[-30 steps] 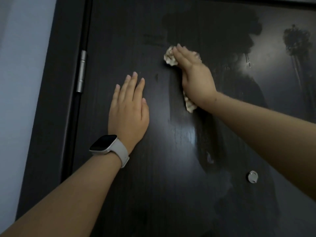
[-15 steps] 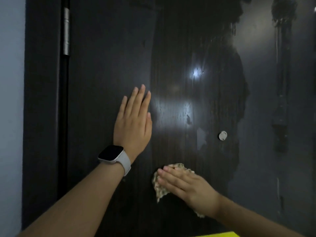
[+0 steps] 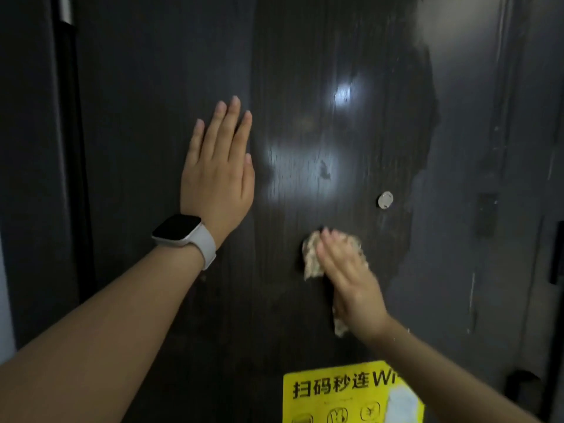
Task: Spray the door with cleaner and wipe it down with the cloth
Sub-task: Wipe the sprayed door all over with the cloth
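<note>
The door (image 3: 305,71) is a dark wood-grain panel that fills the view, with a wet, glossy zone down its centre reflecting a bright light spot. The left hand (image 3: 218,172) lies flat against the door left of centre, fingers straight and close together, pointing upward, holding nothing. A smartwatch (image 3: 183,236) with a dark screen and a white strap sits on the left wrist. The right hand (image 3: 348,279) presses the cloth (image 3: 311,257) against the door right of centre, below the level of the left hand; its fingers are extended over the cloth, and motion blur prevents a clearer reading of them. The cloth is a pale, crumpled piece showing above and left of the fingers and again below the heel of the hand. A small round metal fitting (image 3: 385,199) sits on the door just above and right of the cloth. A yellow sticker (image 3: 335,392) with black printed characters is fixed to the door below the right hand, partly covered by the right forearm. A metal hinge (image 3: 65,9) shows at the upper left edge.
</note>
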